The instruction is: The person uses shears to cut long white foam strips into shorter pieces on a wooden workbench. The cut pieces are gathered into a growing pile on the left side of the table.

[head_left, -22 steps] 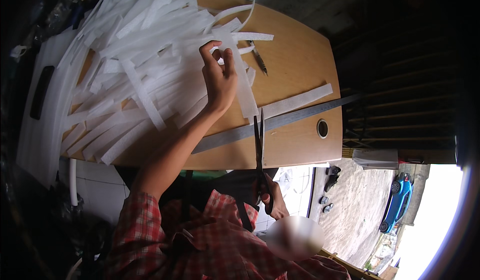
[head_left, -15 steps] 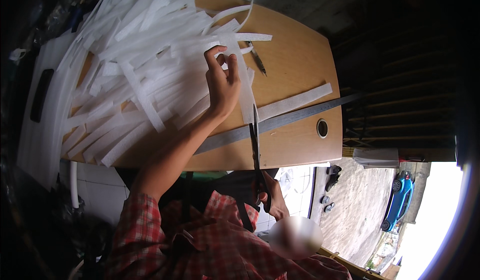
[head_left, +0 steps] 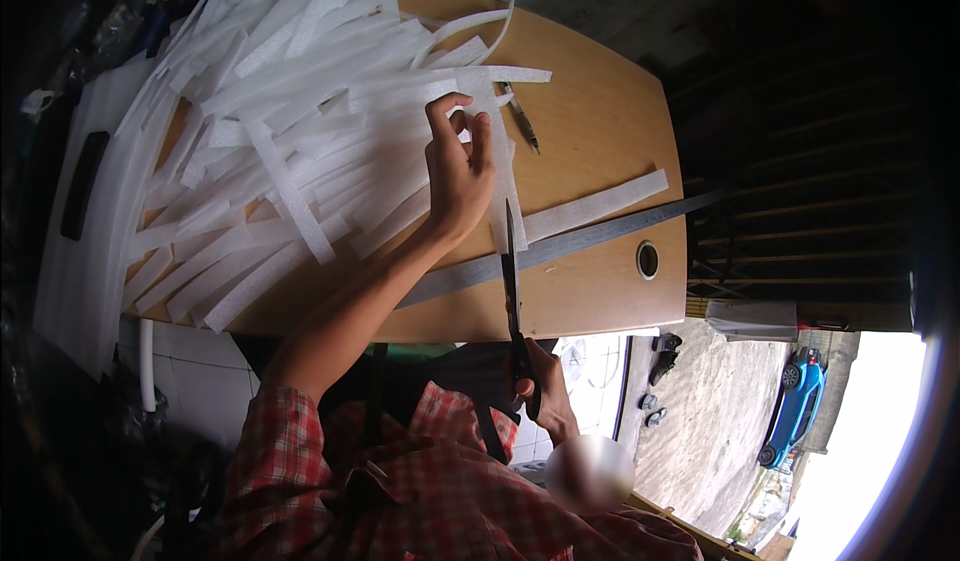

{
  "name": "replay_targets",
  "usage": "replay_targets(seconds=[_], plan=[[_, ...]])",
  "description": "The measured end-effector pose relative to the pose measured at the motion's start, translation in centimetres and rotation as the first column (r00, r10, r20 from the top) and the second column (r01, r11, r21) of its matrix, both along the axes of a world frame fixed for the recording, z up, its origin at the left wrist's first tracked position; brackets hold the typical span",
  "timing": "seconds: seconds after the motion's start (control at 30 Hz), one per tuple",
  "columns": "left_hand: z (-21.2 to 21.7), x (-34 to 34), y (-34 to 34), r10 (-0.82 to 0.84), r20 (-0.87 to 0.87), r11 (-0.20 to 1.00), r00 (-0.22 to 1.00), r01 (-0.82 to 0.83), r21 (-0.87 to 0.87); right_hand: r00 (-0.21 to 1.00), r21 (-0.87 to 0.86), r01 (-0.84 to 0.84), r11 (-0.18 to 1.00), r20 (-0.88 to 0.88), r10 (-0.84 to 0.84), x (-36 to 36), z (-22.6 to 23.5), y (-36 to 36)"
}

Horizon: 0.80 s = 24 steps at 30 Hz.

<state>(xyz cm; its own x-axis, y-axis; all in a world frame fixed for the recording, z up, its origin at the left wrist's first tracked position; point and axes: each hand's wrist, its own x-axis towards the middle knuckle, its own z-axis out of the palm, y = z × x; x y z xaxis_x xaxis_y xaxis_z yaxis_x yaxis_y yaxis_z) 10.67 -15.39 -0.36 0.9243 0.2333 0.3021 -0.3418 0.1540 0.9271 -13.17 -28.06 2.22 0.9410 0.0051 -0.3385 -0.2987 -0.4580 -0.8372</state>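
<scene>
My left hand (head_left: 456,176) reaches over the wooden table (head_left: 590,111) and pinches a long white foam strip (head_left: 500,166) that hangs down toward me. Low at the table's near edge, my right hand (head_left: 547,389) grips the handles of black scissors (head_left: 512,281). Their blades point up, with the tips at the strip's lower end just below my left hand. A large heap of white foam strips (head_left: 290,111) covers the table's left half.
A long metal ruler (head_left: 560,249) lies across the table beside one loose foam strip (head_left: 600,204). A dark pen-like tool (head_left: 521,121) rests near the heap. A cable hole (head_left: 648,259) sits at the right. A black flat object (head_left: 82,186) lies on white foam sheets at left.
My left hand has shifted slightly toward me with the strip in its fingers. The scissors have risen, so the blade tips reach higher along the strip.
</scene>
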Motion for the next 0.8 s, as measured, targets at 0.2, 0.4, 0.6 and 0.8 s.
replay_targets(seconds=[0.2, 0.4, 0.6, 0.8], plan=[[0.1, 0.0, 0.0, -0.008, -0.01, 1.0, 1.0, 0.008, -0.003, 0.995, -0.028, 0.072, 0.997, 0.064, -0.07, -0.2, 0.3, 0.6], [0.1, 0.2, 0.1, -0.025, -0.026, 1.0, 0.999, 0.025, 0.007, 0.997, -0.027, 0.032, 0.999, 0.067, -0.03, -1.0, -0.5, -0.8], [0.6, -0.8, -0.1, -0.12, -0.109, 0.993, 0.987, 0.122, 0.006, 0.998, -0.027, 0.034, 0.999, 0.058, -0.033, -0.8, -0.5, -1.1], [0.8, -0.5, 0.2, -0.111, -0.115, 0.985, 0.987, 0.125, 0.12, 0.992, -0.032, 0.089, 0.996, 0.093, -0.086, -0.4, 0.1, -0.3]])
